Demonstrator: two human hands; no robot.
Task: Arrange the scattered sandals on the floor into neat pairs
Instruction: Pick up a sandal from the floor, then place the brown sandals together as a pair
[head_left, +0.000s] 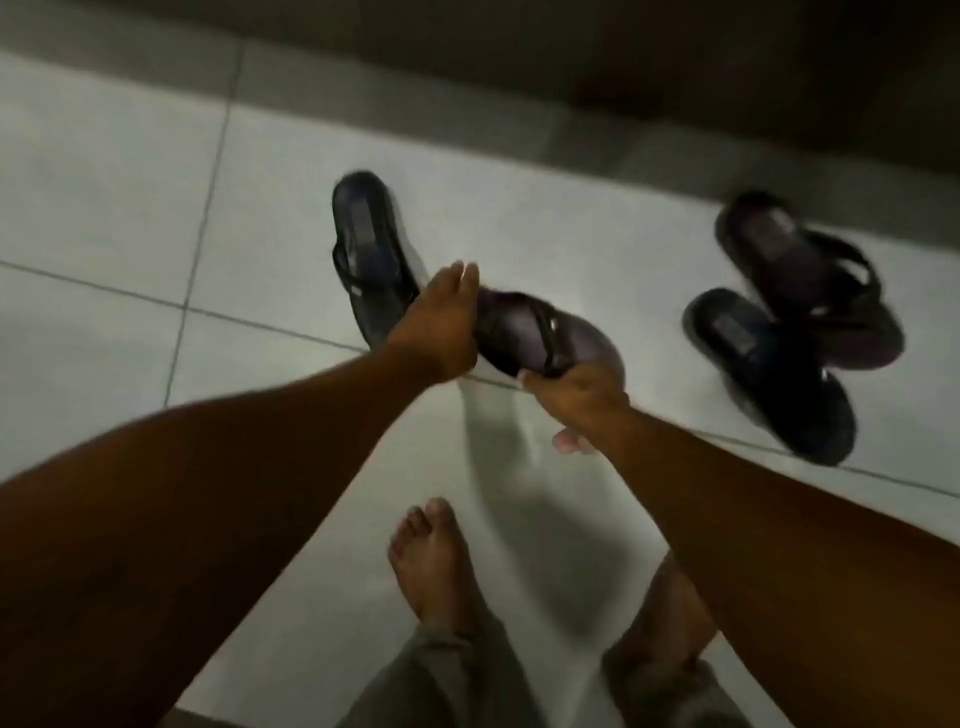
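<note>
A dark purple-brown sandal (524, 330) is held above the white tiled floor (104, 208) at the middle of the view. My left hand (441, 322) grips its heel end and my right hand (576, 389) holds its strap side. Just behind it a dark blue sandal (369, 244) lies on the tiles, partly hidden by my left hand. At the right a second purple-brown sandal (800, 270) lies overlapping the top of a second dark blue sandal (769, 374). The picture is dim and blurred.
My bare feet (431, 561) and trouser legs (457, 675) are at the bottom middle. A dark wall or step (623, 62) runs along the far edge of the floor. Grout lines cross the tiles.
</note>
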